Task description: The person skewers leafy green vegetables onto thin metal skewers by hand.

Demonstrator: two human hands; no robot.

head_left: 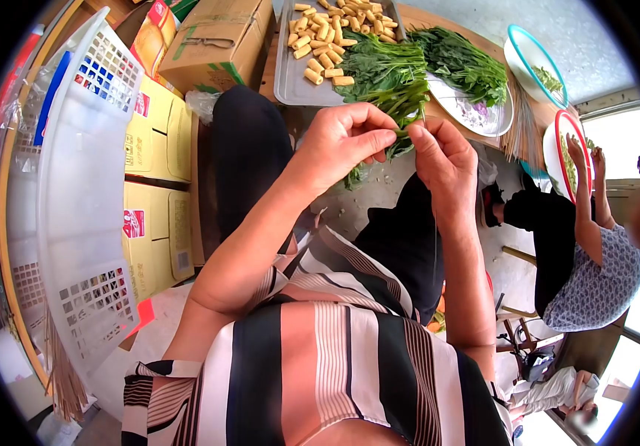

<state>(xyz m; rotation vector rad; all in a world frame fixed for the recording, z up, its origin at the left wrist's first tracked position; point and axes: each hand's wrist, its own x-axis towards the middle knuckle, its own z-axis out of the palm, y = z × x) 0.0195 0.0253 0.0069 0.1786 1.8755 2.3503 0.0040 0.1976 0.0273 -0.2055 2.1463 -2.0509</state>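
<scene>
My left hand (pixel 346 141) is closed in a pinch on a leafy green stem (pixel 401 134) in front of my lap. Close beside it, nearly touching, my right hand (pixel 446 160) pinches a thin stick, which shows as a fine line above and below the fingers. The fingertips partly hide both. Just beyond the hands lies a pile of leafy greens (pixel 387 67) at the edge of a metal tray (pixel 290 85). Short tan tube-shaped pieces (pixel 323 37) are heaped on that tray. A second bunch of greens (pixel 465 63) rests over a white plate (pixel 503 123).
Thin sticks (pixel 520 130) lie right of the plate on the wooden table (pixel 409 15). Two rimmed bowls, one blue (pixel 517 56) and one red (pixel 556 149), stand farther right. Another person (pixel 599 282) sits there. Cartons (pixel 158 134) and a white plastic basket (pixel 74 215) are at left.
</scene>
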